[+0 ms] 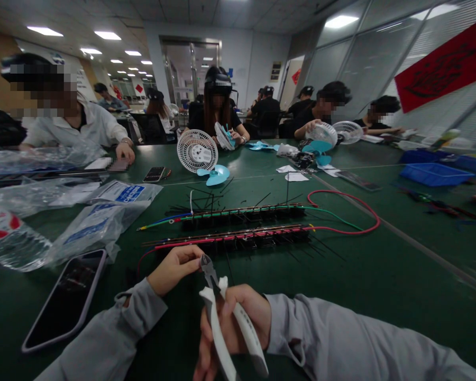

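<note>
My right hand [241,317] is wrapped round the white handles of a pair of diagonal cutters [211,272], whose handles are spread apart. The cutters' metal jaws point up and away, close to the fingertips of my left hand [176,269]. Thumb and index finger of that hand are pinched together; whatever they hold is hidden. Just beyond lies a wire bundle with a thick red cable [222,237] along a black strip, thin black cable-tie tails sticking out. Behind it runs a second bundle with a green wire [246,212], also bristling with black tails and one upright white tie [191,201].
At left lie a phone [65,301], a water bottle [11,241] and plastic bags [99,222]. Fan grilles [197,151], blue blades [214,174] and a blue tray [436,173] stand farther off. A red cable [375,211] loops right. Several people sit around the table.
</note>
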Available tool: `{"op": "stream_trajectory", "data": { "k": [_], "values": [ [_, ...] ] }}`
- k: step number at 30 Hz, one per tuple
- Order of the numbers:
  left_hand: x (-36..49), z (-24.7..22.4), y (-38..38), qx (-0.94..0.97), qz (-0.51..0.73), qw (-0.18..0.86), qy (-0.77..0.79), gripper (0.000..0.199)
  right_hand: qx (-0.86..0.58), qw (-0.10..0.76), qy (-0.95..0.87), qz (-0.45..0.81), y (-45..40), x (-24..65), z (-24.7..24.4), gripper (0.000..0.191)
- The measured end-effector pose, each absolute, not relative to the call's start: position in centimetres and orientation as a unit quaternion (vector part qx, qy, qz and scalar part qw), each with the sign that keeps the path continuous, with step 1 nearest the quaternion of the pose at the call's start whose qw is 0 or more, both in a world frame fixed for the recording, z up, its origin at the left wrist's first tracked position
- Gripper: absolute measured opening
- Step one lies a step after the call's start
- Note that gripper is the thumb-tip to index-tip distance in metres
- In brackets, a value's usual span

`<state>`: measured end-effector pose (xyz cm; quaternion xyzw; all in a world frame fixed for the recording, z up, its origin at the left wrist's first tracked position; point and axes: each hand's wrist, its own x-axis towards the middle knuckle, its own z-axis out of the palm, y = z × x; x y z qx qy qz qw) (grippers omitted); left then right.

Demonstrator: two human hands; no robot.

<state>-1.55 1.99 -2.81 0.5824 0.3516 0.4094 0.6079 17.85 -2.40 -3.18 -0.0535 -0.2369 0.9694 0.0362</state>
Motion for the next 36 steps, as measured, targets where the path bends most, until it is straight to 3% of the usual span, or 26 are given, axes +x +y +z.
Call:
{"op": "stream_trajectory", "data": {
  "k": [6,36],
  "values": [
    [-1.6,-3.1,2.1,0.577,0.413,0.606,0.360,0.019,-0.071,0.031,-0.233,0.969,-2.3,18.3,-2.7,0.029],
    [-1.7,-3.2,2.3,0.577,0.415,0.608,0.353,0.019,-0.100,0.042,-0.252,0.962,-2.4,18.5,-3.5,0.029]
  ]
}}
